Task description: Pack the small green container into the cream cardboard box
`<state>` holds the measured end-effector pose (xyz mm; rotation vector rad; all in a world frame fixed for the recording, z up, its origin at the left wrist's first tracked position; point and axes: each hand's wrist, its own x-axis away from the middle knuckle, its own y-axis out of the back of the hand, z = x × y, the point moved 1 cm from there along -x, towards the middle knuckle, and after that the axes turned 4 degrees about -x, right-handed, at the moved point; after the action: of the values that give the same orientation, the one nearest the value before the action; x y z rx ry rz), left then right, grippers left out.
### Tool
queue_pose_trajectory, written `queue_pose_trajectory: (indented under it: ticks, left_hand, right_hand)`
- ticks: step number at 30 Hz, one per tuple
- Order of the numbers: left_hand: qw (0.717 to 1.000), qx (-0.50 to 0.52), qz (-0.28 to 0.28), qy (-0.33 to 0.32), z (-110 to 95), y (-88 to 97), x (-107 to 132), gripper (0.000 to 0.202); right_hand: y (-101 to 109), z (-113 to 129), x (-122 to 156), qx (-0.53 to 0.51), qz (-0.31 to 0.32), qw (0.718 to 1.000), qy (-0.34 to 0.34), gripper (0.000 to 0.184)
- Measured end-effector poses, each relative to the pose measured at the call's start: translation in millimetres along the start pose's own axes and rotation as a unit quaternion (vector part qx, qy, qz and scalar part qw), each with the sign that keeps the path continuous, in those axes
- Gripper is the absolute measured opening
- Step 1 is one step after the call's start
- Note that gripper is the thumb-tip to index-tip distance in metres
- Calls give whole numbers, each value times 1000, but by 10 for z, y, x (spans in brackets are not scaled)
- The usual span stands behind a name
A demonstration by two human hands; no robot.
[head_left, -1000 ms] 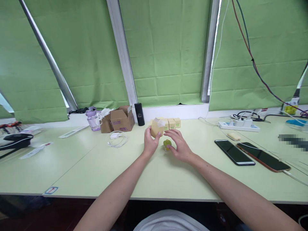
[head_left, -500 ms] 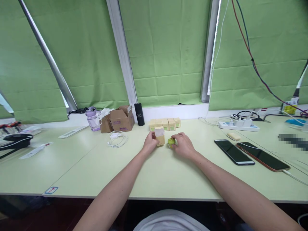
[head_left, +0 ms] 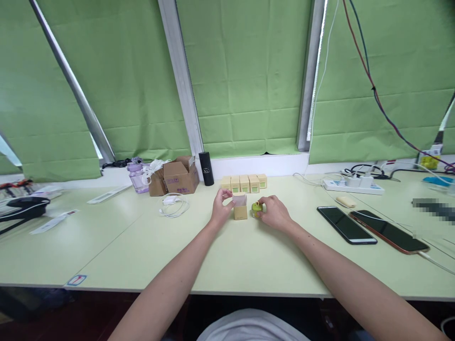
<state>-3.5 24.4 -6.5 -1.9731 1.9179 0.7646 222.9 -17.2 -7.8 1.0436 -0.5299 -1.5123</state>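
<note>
A small tan carton (head_left: 241,211) stands upright on the pale green table (head_left: 231,255), its top flaps open. My left hand (head_left: 221,210) pinches the carton's top flap from the left. My right hand (head_left: 274,213) is closed round a small green bottle (head_left: 256,207) just right of the carton. Behind them, a row of several matching small cartons (head_left: 244,183) lines the window ledge side of the table.
A black cylinder (head_left: 205,168), brown cardboard boxes (head_left: 176,176) and a purple bottle (head_left: 135,176) stand at the back left, with a white cable (head_left: 174,206) nearby. Two phones (head_left: 369,227) lie at right, behind them a power strip (head_left: 353,185).
The carton went from tilted in my left hand to standing on the table, and my left fingers moved up to its flap. My right hand picked up the green bottle beside it.
</note>
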Motion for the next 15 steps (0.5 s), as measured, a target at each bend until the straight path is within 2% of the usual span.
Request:
queue_pose_trajectory:
  ticks: [5, 10, 15]
  left_hand:
    - [1000, -7, 11, 14, -6, -17, -2, 14]
    - [999, -14, -13, 27, 43, -48, -31, 16]
    - [997, 35, 2, 65, 67, -45, -45, 30]
  right_hand:
    - [25, 20, 5, 15, 7, 1000, 6, 32]
    - [54, 26, 4, 21, 12, 1000, 6, 31]
    - [59, -8, -9, 28, 10, 999, 28, 29]
